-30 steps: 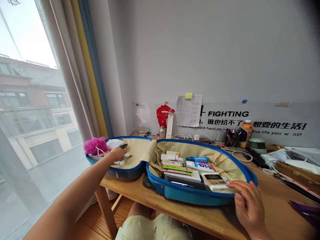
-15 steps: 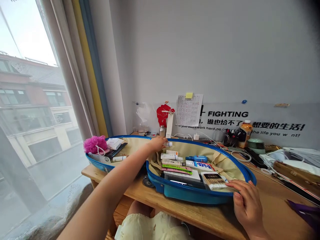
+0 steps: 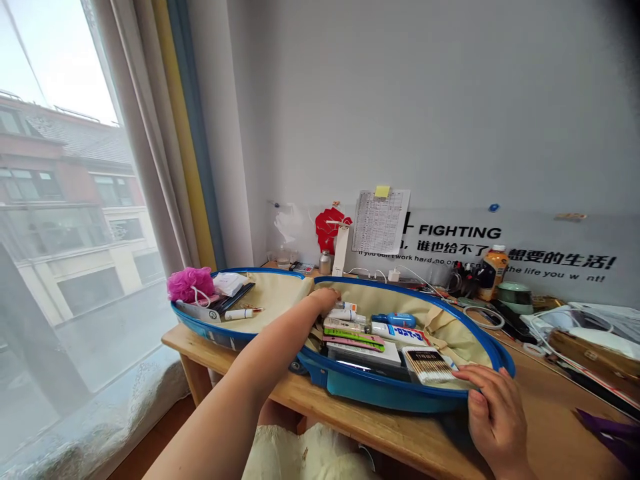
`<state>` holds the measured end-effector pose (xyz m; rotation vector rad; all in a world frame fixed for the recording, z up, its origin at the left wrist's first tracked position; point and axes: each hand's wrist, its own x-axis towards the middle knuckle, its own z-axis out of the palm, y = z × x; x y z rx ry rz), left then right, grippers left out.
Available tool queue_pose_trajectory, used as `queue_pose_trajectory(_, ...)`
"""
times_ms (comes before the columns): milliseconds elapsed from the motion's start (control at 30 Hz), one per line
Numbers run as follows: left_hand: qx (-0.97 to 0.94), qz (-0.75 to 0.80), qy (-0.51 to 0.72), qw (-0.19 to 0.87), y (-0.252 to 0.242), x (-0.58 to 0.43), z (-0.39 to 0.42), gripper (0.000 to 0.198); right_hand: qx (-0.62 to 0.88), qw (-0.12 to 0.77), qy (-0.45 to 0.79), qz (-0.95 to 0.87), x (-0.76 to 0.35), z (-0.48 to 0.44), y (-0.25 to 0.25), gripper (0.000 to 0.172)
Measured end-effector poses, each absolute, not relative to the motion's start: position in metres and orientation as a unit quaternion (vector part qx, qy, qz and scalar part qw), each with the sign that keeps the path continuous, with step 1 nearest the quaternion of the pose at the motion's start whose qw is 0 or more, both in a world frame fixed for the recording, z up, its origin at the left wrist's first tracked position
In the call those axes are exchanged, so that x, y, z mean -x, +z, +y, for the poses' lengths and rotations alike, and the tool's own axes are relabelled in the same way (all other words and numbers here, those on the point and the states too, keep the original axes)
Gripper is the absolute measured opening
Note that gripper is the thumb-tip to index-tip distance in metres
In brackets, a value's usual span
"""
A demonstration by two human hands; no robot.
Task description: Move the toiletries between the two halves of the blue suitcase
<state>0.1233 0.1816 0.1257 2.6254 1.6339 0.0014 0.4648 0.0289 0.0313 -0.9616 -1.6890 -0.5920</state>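
Note:
An open blue suitcase (image 3: 390,395) with beige lining lies on a wooden desk (image 3: 385,437). My left hand (image 3: 324,299) reaches into its right half, fingers curled on a small white tube (image 3: 346,307) at the back of a row of tubes and boxes. A toothpaste tube (image 3: 400,331), a blue bottle (image 3: 396,319) and a box of cotton swabs (image 3: 426,365) lie there too. My right hand (image 3: 494,415) rests flat on the suitcase's front right rim. The left half (image 3: 200,325) holds a pink bath puff (image 3: 189,285) and a white tube (image 3: 239,313).
At the back of the desk, against the wall, stand an orange bottle (image 3: 493,270), small jars and chargers with cables (image 3: 483,317). Bags and boxes (image 3: 590,333) crowd the right side. A curtain (image 3: 185,147) and a window are to the left.
My left hand took a small white tube from the suitcase's left half, carried it rightward and lowered it among the tubes in the right half. My right hand stayed on the rim.

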Motion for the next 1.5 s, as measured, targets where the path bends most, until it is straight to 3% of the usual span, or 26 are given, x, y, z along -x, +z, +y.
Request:
queue_pose_trajectory(200,-0.846,0.524,0.1,0.002,0.152,-0.124,0.157,0.03,0.402,0.531,-0.244,-0.705,-0.466,0.03,0.03,0.032)
queue_pose_trajectory(367,-0.797,0.573,0.181,-0.055,0.182,-0.075,0.134,0.043,0.403,0.527,-0.239,-0.709,-0.467,0.03,0.031,0.033)
queue_pose_trajectory(567,-0.724,0.688,0.042,-0.038,0.165,0.029,0.11,0.023,0.384,0.538,-0.245,-0.709,-0.462,0.027,0.035,0.031)
queue_pose_trajectory(833,-0.668,0.733,-0.126,-0.026,0.131,0.08,0.085,0.035,0.368,0.54,-0.264,-0.71,-0.456,0.023,0.042,0.027)
queue_pose_trajectory(1033,-0.669,0.733,-0.114,-0.04,0.135,0.074,0.081,0.034,0.356,0.528,-0.285,-0.716,-0.453,0.02,0.049,0.025)
queue_pose_trajectory(1200,-0.692,0.716,-0.019,-0.091,0.177,0.049,0.085,0.04,0.361,0.535,-0.269,-0.715,-0.455,0.021,0.046,0.027)
queue_pose_trajectory(1333,-0.778,0.618,0.041,-0.101,0.203,-0.008,0.093,0.042,0.378,0.535,-0.249,-0.713,-0.458,0.022,0.042,0.03)
queue_pose_trajectory(1500,-0.866,0.498,0.005,-0.043,0.184,-0.095,0.109,0.038,0.374,0.535,-0.255,-0.713,-0.459,0.024,0.039,0.029)
